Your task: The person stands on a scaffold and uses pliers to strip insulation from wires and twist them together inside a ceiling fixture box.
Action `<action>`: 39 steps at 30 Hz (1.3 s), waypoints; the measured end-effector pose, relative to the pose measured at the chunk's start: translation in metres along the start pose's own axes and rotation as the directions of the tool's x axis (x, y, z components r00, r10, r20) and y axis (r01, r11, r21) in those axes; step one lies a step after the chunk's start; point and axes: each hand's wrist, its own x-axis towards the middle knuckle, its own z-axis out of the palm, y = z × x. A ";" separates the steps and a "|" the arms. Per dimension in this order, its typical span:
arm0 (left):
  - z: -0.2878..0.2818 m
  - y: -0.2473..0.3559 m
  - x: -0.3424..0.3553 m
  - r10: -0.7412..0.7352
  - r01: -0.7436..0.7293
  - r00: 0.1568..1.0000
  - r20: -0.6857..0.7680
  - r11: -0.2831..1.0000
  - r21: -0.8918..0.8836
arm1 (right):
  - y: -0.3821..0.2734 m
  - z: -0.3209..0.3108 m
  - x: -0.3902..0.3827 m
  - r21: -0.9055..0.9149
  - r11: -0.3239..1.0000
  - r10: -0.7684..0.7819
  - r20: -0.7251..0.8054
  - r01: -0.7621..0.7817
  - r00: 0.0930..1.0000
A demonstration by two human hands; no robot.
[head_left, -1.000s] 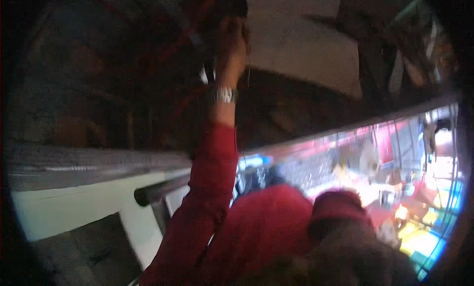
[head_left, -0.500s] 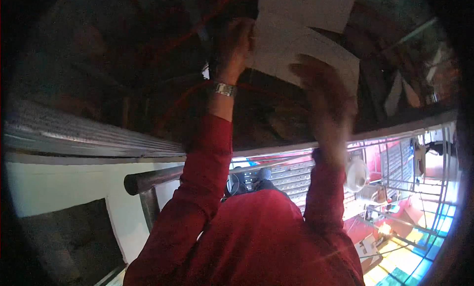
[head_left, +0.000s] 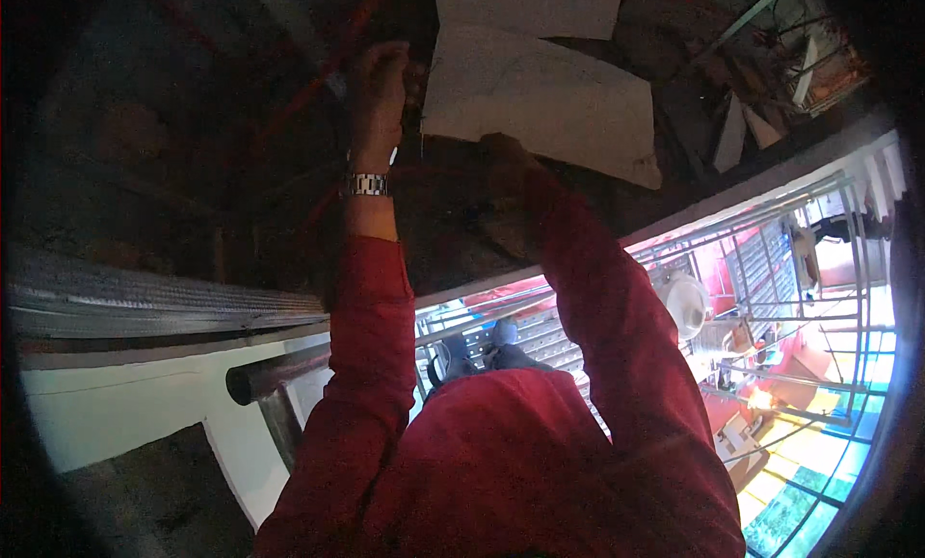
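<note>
My left hand [head_left: 379,100], with a metal-band wristwatch [head_left: 368,184] below it, is raised into the dark space ahead. Its fingers look curled; whatever they hold, if anything, is lost in shadow. Just to its right lies a pale flat panel [head_left: 544,95] with an angled outline, and a second pale panel [head_left: 530,4] sits beyond it. My right hand [head_left: 511,171] is at the lower edge of the nearer panel, its fingertips overlapping that edge. Shadow hides how its fingers are set. A thin red cable [head_left: 332,81] runs slantwise beside my left hand.
A pale ledge [head_left: 694,206] crosses in front of me, with ribbed metal [head_left: 154,293] at left. Below are a dark round pipe [head_left: 251,383], a perforated metal walkway [head_left: 549,351] under my feet, a round white object [head_left: 686,303] and scaffold bars [head_left: 771,317]. Wood scraps [head_left: 732,134] lie far right.
My right hand has moved left, from over the nearer panel to its lower edge. My left hand stays raised, with its fingers still bent. The whole view has shifted and tilted slightly.
</note>
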 end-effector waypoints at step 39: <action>-0.002 -0.038 0.009 0.013 0.029 0.995 -0.102 0.916 0.400 | -0.097 -0.325 -0.411 -0.003 0.692 -0.134 -0.983 -0.722 -0.123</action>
